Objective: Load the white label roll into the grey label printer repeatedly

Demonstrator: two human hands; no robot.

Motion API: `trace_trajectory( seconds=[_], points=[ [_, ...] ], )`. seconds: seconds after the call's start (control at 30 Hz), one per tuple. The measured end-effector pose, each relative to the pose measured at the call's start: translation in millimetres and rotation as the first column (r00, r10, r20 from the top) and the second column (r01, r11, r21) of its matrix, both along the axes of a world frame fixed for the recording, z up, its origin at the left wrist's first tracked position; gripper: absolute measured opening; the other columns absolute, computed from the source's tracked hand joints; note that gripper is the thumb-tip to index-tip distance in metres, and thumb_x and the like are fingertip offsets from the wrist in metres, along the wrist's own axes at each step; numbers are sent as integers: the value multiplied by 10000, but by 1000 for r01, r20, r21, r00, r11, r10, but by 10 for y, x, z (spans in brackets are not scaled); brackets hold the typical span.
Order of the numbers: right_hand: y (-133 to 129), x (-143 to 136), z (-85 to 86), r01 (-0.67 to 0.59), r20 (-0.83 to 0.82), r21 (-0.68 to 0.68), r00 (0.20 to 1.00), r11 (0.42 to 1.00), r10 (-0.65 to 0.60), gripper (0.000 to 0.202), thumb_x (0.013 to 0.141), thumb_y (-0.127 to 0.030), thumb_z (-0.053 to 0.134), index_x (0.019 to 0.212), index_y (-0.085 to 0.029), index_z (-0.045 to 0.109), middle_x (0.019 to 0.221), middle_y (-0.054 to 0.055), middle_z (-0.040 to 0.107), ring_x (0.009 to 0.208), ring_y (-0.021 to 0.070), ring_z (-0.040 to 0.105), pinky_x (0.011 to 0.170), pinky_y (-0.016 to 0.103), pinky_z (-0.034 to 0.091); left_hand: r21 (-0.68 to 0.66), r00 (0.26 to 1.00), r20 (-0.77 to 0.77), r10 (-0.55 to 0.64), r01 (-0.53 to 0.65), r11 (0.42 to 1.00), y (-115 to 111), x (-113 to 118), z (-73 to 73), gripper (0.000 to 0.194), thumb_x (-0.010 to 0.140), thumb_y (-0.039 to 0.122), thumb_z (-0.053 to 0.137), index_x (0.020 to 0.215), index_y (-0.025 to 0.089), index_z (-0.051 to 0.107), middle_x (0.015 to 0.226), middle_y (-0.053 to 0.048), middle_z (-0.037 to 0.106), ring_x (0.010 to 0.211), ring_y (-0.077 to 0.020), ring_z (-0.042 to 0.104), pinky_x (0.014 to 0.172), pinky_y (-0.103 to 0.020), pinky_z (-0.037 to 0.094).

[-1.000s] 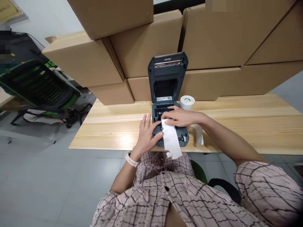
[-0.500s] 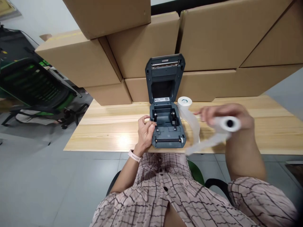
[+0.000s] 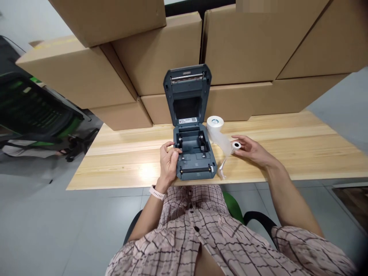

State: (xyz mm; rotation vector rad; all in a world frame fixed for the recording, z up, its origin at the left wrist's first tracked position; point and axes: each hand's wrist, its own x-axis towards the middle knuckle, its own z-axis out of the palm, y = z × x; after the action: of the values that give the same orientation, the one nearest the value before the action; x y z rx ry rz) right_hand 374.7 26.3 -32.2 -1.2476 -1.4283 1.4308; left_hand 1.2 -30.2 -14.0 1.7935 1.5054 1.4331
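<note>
A dark grey label printer (image 3: 194,157) stands on the table with its lid tilted up and its inner bay bare. My left hand (image 3: 169,161) grips the printer's left edge, thumb over the rim. Right of the printer, my right hand (image 3: 249,150) has its fingers around a small white roll (image 3: 236,145) with a dark core, low over the tabletop. A larger white roll (image 3: 215,122) rests beside the lid's hinge. A loose white strip (image 3: 222,142) runs between the two rolls, and a crumpled end lies near the table's front edge.
The light wooden table (image 3: 301,153) extends to both sides. Stacked cardboard boxes (image 3: 241,46) form a wall behind the printer. A black and green office chair (image 3: 31,111) stands on the floor at the left.
My right hand has moved left and down with the small roll, bringing it to the tabletop near the larger roll. The view has shifted slightly, while my left hand keeps its place on the printer.
</note>
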Motion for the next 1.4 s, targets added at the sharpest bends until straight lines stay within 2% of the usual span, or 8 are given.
trace_trajectory(
  seconds=[0.2, 0.4, 0.53, 0.67, 0.83, 1.0, 1.23, 1.4],
  points=[
    [133, -2, -7, -69, 12, 15, 998, 998, 69, 790, 725, -542, 970, 1421, -330, 662, 1391, 128, 749, 1280, 327, 717, 1078, 522, 624, 16, 1000, 6, -16, 15, 1000, 12, -7, -13, 563, 1082, 651, 410, 937, 234, 761, 1281, -134, 614, 1353, -308, 574, 1187, -536, 489],
    [452, 143, 270, -74, -17, 33, 997, 997, 75, 659, 818, -476, 910, 1418, -354, 667, 1636, 119, 600, 1498, 359, 585, 1209, 598, 527, 24, 999, 29, -22, 22, 999, 20, 2, -19, 559, 1083, 640, 415, 938, 229, 764, 1280, -137, 604, 1322, -304, 585, 1151, -518, 517],
    [1060, -101, 379, -179, 83, 78, 982, 981, 172, 915, 629, -386, 1024, 1453, -304, 635, 1676, 138, 554, 1571, 369, 494, 1330, 614, 360, 33, 1000, 15, 0, 0, 999, 9, 20, -6, 562, 1090, 623, 398, 930, 226, 762, 1262, -137, 614, 1314, -307, 585, 1154, -526, 507],
    [1450, -501, 335, -360, 147, 47, 925, 932, 350, 1002, 483, -405, 1060, 1388, -226, 669, 1543, 158, 678, 1485, 391, 568, 1303, 609, 382, 43, 1000, 2, 30, -30, 999, 7, 28, -11, 588, 1088, 642, 387, 916, 224, 764, 1244, -135, 621, 1293, -307, 590, 1151, -530, 503],
    [1398, -622, 372, -338, 122, 69, 937, 939, 328, 793, 503, -526, 1031, 1180, -215, 758, 1293, 131, 808, 1261, 404, 714, 1162, 594, 538, 77, 1000, 1, 8, -8, 997, 21, 17, -34, 580, 1095, 618, 396, 915, 214, 771, 1202, -135, 622, 1291, -312, 574, 1121, -512, 508],
    [1136, -628, 820, -360, 95, 155, 932, 920, 349, 825, 552, -636, 978, 1237, -255, 721, 1292, 114, 797, 1198, 381, 742, 1037, 527, 616, 103, 1000, -4, 6, -5, 995, 45, 10, -84, 587, 1104, 609, 378, 926, 214, 775, 1180, -131, 592, 1233, -300, 583, 1049, -485, 530],
    [860, -1364, 1383, -796, 646, 217, 551, 564, 529, 774, 650, -596, 917, 1283, -218, 682, 1259, 100, 777, 1112, 329, 720, 958, 434, 575, 156, 994, -52, 95, -86, 984, 37, 39, -90, 616, 1117, 592, 331, 895, 208, 758, 1035, -115, 580, 1107, -288, 582, 992, -480, 518],
    [823, -1615, 1380, -851, 800, 68, 358, 521, 481, 694, 701, -602, 862, 1240, -202, 685, 1238, 113, 780, 1063, 327, 716, 873, 397, 538, 174, 989, -73, 131, -116, 978, 25, 54, -81, 643, 1124, 588, 294, 871, 207, 745, 983, -105, 578, 1066, -283, 580, 964, -468, 505]
  ],
)
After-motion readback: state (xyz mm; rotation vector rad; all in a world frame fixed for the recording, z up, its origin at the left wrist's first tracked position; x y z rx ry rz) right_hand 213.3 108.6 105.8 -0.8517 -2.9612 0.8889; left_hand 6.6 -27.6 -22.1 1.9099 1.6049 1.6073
